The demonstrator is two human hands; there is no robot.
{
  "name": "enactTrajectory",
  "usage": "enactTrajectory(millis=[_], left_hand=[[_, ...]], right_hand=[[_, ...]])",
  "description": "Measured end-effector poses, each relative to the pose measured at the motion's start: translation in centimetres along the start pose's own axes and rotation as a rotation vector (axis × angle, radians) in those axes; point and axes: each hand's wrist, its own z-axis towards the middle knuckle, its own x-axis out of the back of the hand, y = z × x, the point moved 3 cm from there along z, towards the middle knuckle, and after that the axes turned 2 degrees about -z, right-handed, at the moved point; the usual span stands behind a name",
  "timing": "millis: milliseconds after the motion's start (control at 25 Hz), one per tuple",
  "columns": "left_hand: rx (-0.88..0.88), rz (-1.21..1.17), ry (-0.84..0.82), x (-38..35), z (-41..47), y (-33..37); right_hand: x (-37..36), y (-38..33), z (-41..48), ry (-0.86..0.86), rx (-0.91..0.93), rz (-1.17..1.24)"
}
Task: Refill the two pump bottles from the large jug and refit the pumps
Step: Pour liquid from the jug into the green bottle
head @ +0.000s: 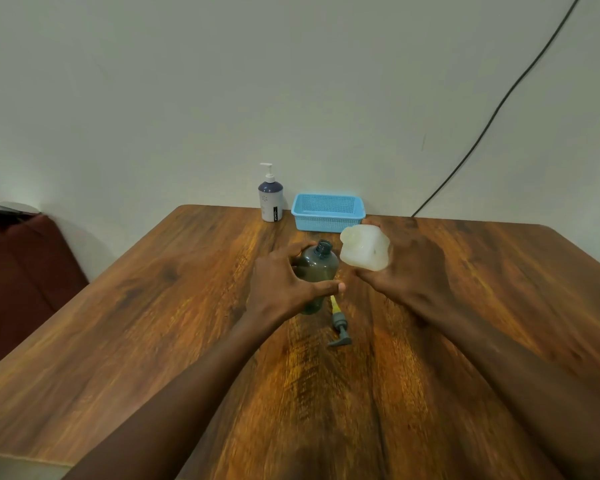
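The brown bench (153,323) has a glossy, streaked wood grain. Nearest on it lies a grey plastic pump (340,329), its yellowish tube pointing away. Just beyond, the left hand (284,282) wraps fingers and thumb round a smoky, see-through dark bottle (317,268) with an open threaded neck. Beside it the right hand (409,268) cups a cloudy, whitish, lumpy jug (364,247), held off the bench. At the far edge stand a white bottle (271,200) with a navy shoulder, white pump fitted and a black strip of unreadable lettering, and a blue mesh basket (328,213).
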Motion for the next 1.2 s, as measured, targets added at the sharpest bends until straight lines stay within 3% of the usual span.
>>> enactTrajectory(millis=[640, 1200], left_hand=[[-0.05, 0.029, -0.007, -1.2, 0.1, 1.0], [-0.046, 0.069, -0.024, -1.7, -0.2, 0.8]], right_hand=[[0.3, 0.5, 1.1, 0.003, 0.111, -0.257], [0.6, 0.8, 0.8, 0.019, 0.156, -0.288]])
